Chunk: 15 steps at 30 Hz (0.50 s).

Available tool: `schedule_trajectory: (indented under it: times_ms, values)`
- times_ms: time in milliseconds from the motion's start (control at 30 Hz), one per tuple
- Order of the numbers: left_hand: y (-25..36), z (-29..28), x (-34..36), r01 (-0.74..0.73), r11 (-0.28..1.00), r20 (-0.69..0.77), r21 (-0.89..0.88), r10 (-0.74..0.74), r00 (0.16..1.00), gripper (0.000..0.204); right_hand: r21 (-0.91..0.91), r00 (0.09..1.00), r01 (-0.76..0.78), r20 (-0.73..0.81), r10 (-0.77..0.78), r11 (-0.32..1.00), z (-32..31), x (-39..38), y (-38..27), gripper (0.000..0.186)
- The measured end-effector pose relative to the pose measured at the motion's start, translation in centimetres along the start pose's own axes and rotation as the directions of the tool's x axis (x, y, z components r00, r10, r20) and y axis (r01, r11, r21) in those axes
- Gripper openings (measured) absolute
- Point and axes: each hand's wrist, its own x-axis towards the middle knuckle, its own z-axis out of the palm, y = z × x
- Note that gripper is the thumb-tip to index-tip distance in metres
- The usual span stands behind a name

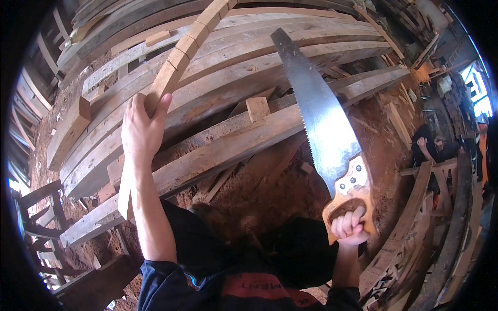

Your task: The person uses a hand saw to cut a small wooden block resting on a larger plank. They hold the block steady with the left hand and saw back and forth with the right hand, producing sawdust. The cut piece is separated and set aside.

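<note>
A handsaw (324, 119) with a wide steel blade and a wooden handle is held upright in my right hand (350, 226), its toe pointing away from me and its teeth facing left. My fingers wrap through the handle's opening. On the left, my left hand (142, 124) grips a long narrow wooden strip (189, 45) from above. Several cross cuts run along the strip's far part. The strip lies slantwise over a stack of thick beams (223, 93), and its near end sticks out beside my forearm. The blade is apart from the strip.
A nearer beam (233, 142) crosses in front of me with a small wood block (258, 109) on it. Reddish dirt floor (254, 192) shows below. Long boards (407, 217) stand at right, where another person (433, 145) sits. A timber offcut (72, 129) rests at left.
</note>
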Motion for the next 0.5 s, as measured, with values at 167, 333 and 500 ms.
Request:
schedule_trajectory:
  times_ms: [167, 333, 500]
  values:
    - [0.4, -0.2, -0.1, -0.009, 1.0, 0.001, -0.02, 0.009, 1.0, 0.058, -0.313, 0.683, 0.589, 0.686, 0.251, -0.745, 3.4, 0.3, 4.2, 0.025]
    - [0.5, 0.2, -0.3, -0.064, 0.998, 0.02, -0.012, 0.065, 0.998, 0.059, 0.21, 0.694, 0.497, 0.487, 0.531, -0.842, 4.4, 1.0, 2.7, 0.026]
    - [1.1, 0.5, -0.7, -0.11, 0.994, 0.027, 0.005, 0.11, 0.994, 0.06, 0.506, 0.668, 0.498, 0.294, 0.683, -0.705, 4.3, 1.5, 1.9, 0.006]
